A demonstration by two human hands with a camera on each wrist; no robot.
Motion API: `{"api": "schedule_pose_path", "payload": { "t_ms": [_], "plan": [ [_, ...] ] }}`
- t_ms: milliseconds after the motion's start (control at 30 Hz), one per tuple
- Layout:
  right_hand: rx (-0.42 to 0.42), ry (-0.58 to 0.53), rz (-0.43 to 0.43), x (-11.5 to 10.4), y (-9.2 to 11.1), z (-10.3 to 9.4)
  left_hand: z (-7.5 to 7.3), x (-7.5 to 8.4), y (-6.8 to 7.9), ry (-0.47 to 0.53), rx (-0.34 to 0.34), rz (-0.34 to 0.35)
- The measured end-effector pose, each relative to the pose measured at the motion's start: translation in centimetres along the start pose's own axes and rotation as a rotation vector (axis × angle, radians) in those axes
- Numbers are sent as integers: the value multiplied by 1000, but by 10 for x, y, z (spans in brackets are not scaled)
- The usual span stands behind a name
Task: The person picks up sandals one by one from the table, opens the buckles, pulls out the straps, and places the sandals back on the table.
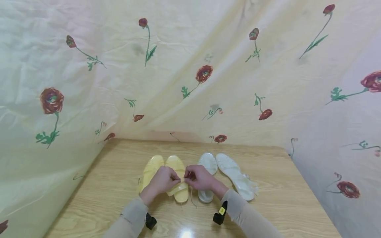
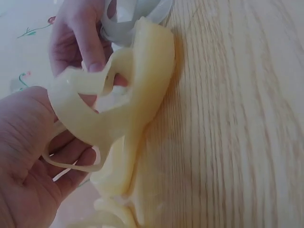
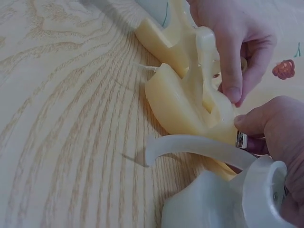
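Note:
Both hands meet over the right one of two yellow sandals (image 1: pixel 175 162), which lies sole down. My left hand (image 1: pixel 162 180) has thumb and fingers pinched together at the sandal's ankle strap (image 2: pixel 71 166), which loops round its fingers in the left wrist view. Close by, my right hand (image 1: pixel 200 177) pinches a small metal buckle (image 3: pixel 241 139) between thumb and fingers at the sandal's side. Yellow upper straps (image 2: pixel 71 102) hide part of the fingers. The other yellow sandal (image 1: pixel 153 162) lies directly to the left.
Two whitish translucent sandals (image 1: pixel 207 161) lie to the right, the nearer one under my right wrist. The outer white sandal (image 1: pixel 235 173) is angled outward. A loose pale strap (image 3: pixel 199 144) curves up beside the yellow sandal. Flowered cloth (image 1: pixel 166 82) hangs behind the wooden tabletop (image 1: pixel 282 198).

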State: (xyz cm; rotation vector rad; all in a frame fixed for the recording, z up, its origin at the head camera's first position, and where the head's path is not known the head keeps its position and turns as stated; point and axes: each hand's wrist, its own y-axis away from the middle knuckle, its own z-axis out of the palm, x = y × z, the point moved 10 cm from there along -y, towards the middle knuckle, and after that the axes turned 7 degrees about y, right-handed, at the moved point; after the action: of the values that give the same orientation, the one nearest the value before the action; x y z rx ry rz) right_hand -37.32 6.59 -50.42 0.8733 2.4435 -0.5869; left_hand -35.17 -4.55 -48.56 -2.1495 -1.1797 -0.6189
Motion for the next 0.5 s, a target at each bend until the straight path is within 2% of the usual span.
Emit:
{"api": "schedule_pose_path", "payload": {
  "t_ms": [133,267,500],
  "plan": [
    [-2,-9,9,0,0,0,1,0,-2,12,-6,-14],
    [-17,-6,16,1,-1,3,2,-4,-2,23,-10,-61],
    [-18,2,19,-1,0,-1,4,-5,-2,63,-21,-50]
  ]
}}
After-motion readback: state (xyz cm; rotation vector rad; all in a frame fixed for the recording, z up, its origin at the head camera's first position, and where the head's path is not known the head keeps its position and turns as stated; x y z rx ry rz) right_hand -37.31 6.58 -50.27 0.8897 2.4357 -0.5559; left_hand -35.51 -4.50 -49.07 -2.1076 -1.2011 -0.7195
